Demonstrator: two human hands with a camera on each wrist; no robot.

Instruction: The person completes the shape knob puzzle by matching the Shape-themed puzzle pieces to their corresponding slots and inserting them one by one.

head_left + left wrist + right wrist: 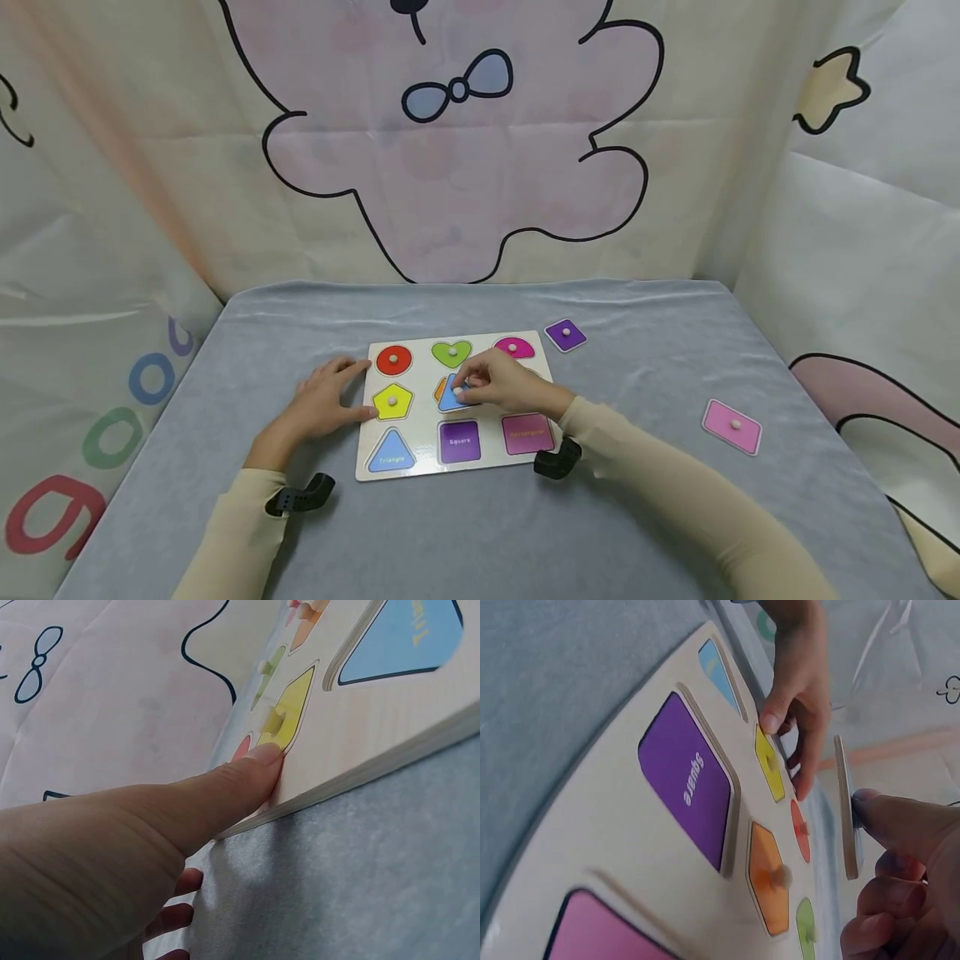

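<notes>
My right hand point(495, 379) pinches a blue triangle puzzle piece point(450, 402) by its knob. In the right wrist view the piece stands on edge, raised over the white puzzle board point(423, 433), and from the head it overlaps the orange hexagon point(763, 877). My left hand point(322, 400) rests at the board's left edge, thumb on the top beside the yellow pentagon point(392, 410), the other fingers spread along the side. Along the near row lie bare recesses: the blue Triangle point(391, 452), purple Square point(460, 442) and pink Rectangle point(527, 434).
A red circle point(393, 360), green heart point(452, 354) and magenta half-round point(514, 347) sit in the far row. On the grey cloth lie a purple square piece point(566, 335) beyond the board's right corner and a pink rectangle piece point(735, 427) farther right.
</notes>
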